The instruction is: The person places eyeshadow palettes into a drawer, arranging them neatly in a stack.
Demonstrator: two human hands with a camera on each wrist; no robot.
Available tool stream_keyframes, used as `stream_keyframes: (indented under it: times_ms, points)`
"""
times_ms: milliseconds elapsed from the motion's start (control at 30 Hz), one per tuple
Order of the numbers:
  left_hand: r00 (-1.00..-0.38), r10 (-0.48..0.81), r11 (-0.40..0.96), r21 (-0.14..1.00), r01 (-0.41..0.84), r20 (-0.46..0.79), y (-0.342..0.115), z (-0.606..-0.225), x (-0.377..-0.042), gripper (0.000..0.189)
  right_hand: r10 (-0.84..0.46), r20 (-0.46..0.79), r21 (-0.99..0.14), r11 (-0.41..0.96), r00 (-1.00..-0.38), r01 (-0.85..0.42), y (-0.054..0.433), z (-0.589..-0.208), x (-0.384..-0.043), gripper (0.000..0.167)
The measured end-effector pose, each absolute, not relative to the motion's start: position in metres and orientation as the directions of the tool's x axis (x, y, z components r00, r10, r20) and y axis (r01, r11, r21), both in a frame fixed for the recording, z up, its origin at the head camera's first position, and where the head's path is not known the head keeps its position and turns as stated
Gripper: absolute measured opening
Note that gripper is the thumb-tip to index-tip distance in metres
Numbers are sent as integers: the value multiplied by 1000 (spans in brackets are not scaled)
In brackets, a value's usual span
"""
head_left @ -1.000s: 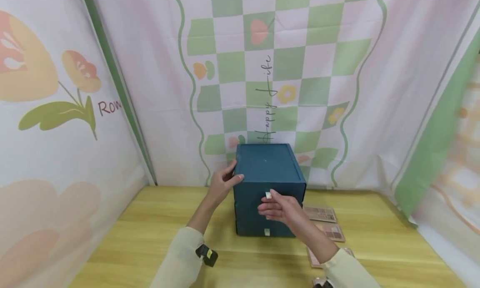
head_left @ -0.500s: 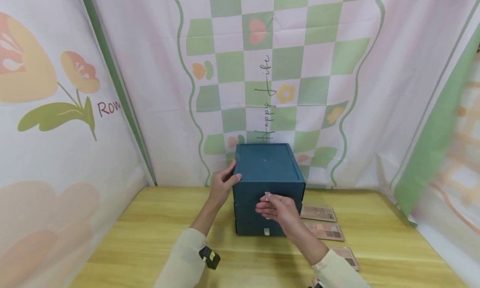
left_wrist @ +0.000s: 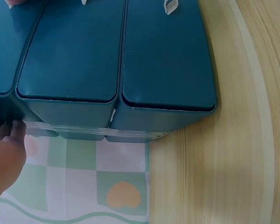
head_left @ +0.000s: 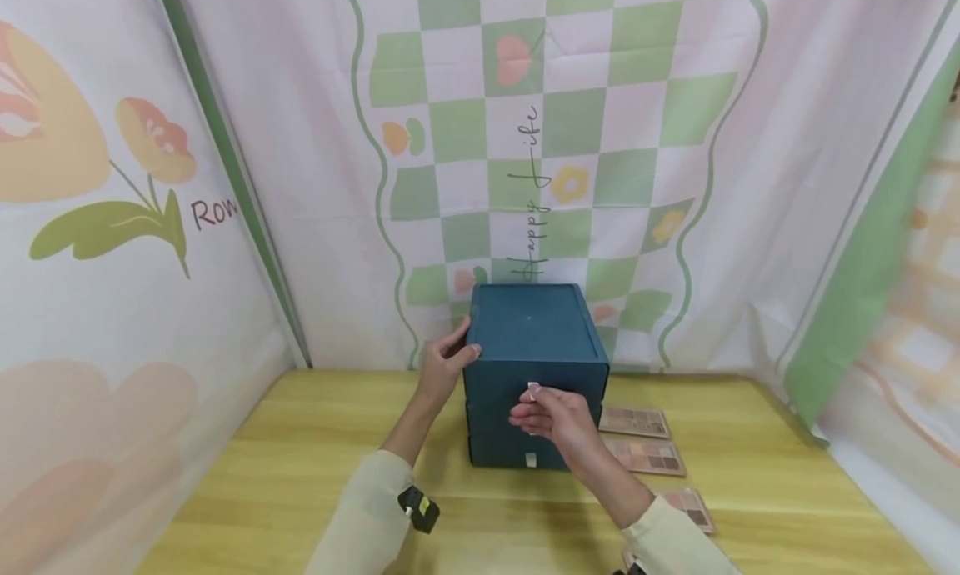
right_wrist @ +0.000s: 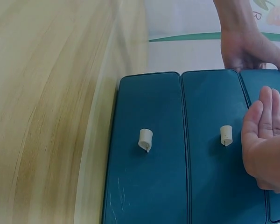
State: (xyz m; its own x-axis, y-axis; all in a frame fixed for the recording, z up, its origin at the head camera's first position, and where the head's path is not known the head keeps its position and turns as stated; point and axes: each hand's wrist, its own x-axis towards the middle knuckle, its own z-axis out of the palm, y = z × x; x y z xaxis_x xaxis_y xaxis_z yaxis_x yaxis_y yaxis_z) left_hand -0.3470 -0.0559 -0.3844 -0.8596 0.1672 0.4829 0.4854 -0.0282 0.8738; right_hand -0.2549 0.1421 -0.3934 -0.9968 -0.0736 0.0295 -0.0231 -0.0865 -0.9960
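A dark teal three-drawer storage box (head_left: 525, 321) stands on the table, all its drawers closed. My left hand (head_left: 442, 371) holds its upper left side, thumb at the top front corner and fingers along the side wall. With thumb and index finger, my right hand (head_left: 562, 421) pinches the white pull tab (head_left: 533, 386) of the top drawer; the other fingers extend in front of the box. White loops hang on the middle drawer (right_wrist: 210, 186) and the bottom drawer (right_wrist: 144, 186) too. In the left wrist view, my left fingertips rest against the box's side.
Eyeshadow palettes lie to the right of the box: one at the back (head_left: 636, 422), another in the middle (head_left: 648, 457) and a third nearer (head_left: 693, 510), partly behind my right forearm. A patterned curtain (head_left: 510, 167) hangs behind the wooden table (head_left: 300, 475).
My right hand has shifted slightly left, its thumb and index finger coming together on the top drawer's tab. The left hand stays at the box's side.
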Motion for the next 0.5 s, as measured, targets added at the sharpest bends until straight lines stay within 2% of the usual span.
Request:
stream_keyframes:
  times_ms: [500]
  points:
    - [-855, 150, -29, 866, 499, 497, -54, -383, -345, 58, -82, 3, -996, -91, -997, 5, 143, -392, -249, 33]
